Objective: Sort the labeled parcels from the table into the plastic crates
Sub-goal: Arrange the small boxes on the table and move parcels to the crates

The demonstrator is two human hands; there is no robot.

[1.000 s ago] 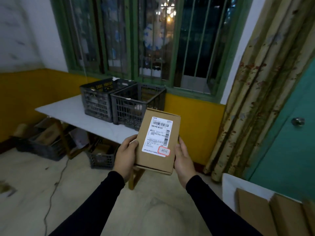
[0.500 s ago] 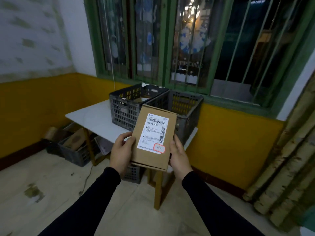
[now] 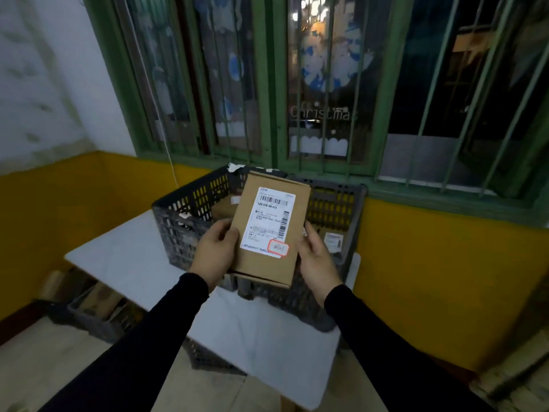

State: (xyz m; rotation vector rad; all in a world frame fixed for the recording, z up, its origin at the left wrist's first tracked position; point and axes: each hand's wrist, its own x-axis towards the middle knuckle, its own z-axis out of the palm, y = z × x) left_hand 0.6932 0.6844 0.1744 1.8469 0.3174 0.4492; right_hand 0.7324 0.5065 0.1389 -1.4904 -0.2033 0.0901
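Note:
A brown cardboard parcel (image 3: 269, 233) with a white shipping label and a small red-bordered sticker is held upright in front of me. My left hand (image 3: 215, 252) grips its left edge and my right hand (image 3: 316, 260) grips its right edge. The parcel hangs over two dark grey plastic crates standing side by side on a white table (image 3: 118, 260): the left crate (image 3: 184, 215) and the right crate (image 3: 347, 221). Brown parcels lie inside both crates, and one with a white label (image 3: 333, 240) shows in the right crate.
A green barred window (image 3: 297, 84) is behind the crates above a yellow wall. Under the table on the floor sits a dark crate with cardboard (image 3: 89, 304) and another crate (image 3: 208, 356). A curtain edge (image 3: 517, 379) shows at the lower right.
I have walked up to the table, so the crates are now right below the parcel. Both hands hold the parcel the same way as before.

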